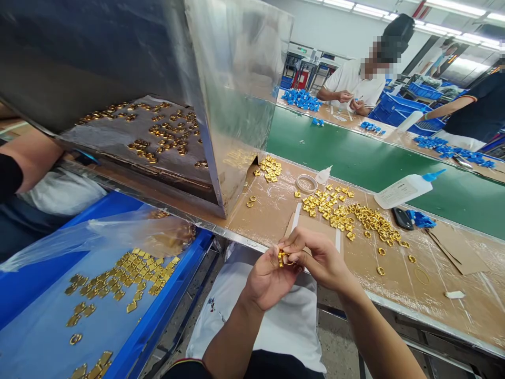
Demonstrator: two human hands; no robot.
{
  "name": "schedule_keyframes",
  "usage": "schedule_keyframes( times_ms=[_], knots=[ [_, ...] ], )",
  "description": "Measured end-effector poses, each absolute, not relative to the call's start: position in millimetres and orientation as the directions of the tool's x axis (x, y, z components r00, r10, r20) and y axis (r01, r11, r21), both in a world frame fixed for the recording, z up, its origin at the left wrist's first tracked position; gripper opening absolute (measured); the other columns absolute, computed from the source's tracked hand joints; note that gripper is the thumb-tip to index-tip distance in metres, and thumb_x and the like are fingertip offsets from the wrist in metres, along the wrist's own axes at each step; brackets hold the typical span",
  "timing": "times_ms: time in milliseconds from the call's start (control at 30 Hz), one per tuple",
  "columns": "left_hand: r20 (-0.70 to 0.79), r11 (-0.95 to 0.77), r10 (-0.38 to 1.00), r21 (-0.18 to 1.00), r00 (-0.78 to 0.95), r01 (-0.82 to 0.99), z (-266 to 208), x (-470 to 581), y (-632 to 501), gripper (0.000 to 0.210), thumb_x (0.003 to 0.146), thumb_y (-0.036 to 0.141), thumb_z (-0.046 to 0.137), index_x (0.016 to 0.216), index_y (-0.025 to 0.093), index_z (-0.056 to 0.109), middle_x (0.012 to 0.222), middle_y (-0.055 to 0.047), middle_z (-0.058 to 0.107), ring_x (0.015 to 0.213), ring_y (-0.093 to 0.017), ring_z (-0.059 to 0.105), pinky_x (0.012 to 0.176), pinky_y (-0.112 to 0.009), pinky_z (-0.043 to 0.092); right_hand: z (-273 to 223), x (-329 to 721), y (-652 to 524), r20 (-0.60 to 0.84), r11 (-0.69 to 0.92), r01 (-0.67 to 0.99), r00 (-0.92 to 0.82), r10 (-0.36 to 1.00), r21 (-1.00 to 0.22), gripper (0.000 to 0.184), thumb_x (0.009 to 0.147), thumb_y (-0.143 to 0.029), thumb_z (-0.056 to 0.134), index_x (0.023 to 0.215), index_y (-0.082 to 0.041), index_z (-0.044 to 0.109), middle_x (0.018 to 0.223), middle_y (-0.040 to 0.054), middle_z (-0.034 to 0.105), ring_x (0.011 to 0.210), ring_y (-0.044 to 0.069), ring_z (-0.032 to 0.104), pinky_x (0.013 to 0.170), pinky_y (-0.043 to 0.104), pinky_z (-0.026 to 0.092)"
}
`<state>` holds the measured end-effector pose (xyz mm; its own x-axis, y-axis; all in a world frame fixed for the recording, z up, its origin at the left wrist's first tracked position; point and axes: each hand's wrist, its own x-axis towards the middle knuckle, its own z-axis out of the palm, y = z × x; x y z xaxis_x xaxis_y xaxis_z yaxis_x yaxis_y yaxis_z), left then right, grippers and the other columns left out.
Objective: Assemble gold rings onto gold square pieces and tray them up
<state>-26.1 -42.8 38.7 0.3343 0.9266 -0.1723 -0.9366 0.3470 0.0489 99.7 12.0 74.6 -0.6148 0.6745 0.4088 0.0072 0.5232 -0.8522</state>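
Observation:
Both hands meet over the front edge of the bench. My left hand [270, 281] pinches a small gold metal piece [281, 258] between thumb and fingertips, palm turned up. Pressed close beside it, the fingers of my right hand [315, 255] are closed on a gold ring [290, 262], partly hidden by the fingertips. Whether the two parts touch, I cannot tell. Just beyond the hands lie a heap of square gold pieces [325, 202] and a pile of gold rings [376, 223] on the cardboard-covered bench [394, 279].
A metal box-like hood [209, 131] stands at left with gold rings inside. Below it, a blue tray [130, 337] holds gold pieces. A glue bottle [408, 189], a tape roll [306, 183] and a black object [402, 218] lie near the green belt [335, 145]. Co-workers sit beyond.

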Motion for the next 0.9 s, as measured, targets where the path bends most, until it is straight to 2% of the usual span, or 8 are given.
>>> schedule_keyframes(
  times_ms=[433,667,900],
  knots=[
    [-0.132,0.331,0.934,-0.038,0.333,-0.943,43.8,-25.0,-43.8,0.031,0.067,0.016,0.093,0.076,0.014,0.064,0.071,0.003,0.056,0.066,-0.008,0.054,0.072,-0.02,0.051,80.8,98.7,7.5,0.4,0.513,0.013,-0.61,0.684,-0.858,0.023,0.099,-0.03,0.064,0.078,-0.022,0.067,0.08,0.0039,0.072,0.086,0.019,0.073,0.08,0.033,0.059],
    [-0.132,0.33,0.934,-0.047,0.333,-0.943,44.2,-26.1,-43.8,0.034,0.065,0.016,0.094,0.076,0.015,0.062,0.073,0.004,0.056,0.066,-0.008,0.053,0.071,-0.021,0.051,77.4,98.2,5.3,0.408,0.505,-0.004,-0.596,0.692,-0.863,0.022,0.1,-0.03,0.063,0.08,-0.023,0.068,0.082,0.0038,0.073,0.088,0.019,0.073,0.082,0.033,0.059],
    [-0.154,0.317,0.937,-0.005,0.314,-0.948,41.5,-26.6,-45.7,0.037,0.062,0.019,0.096,0.078,0.015,0.062,0.073,0.004,0.054,0.064,-0.008,0.05,0.068,-0.021,0.049,82.1,97.2,2.6,0.403,0.495,-0.013,-0.601,0.69,-0.869,0.022,0.1,-0.031,0.063,0.08,-0.022,0.068,0.085,0.0042,0.073,0.091,0.018,0.073,0.084,0.033,0.06]
  ],
)
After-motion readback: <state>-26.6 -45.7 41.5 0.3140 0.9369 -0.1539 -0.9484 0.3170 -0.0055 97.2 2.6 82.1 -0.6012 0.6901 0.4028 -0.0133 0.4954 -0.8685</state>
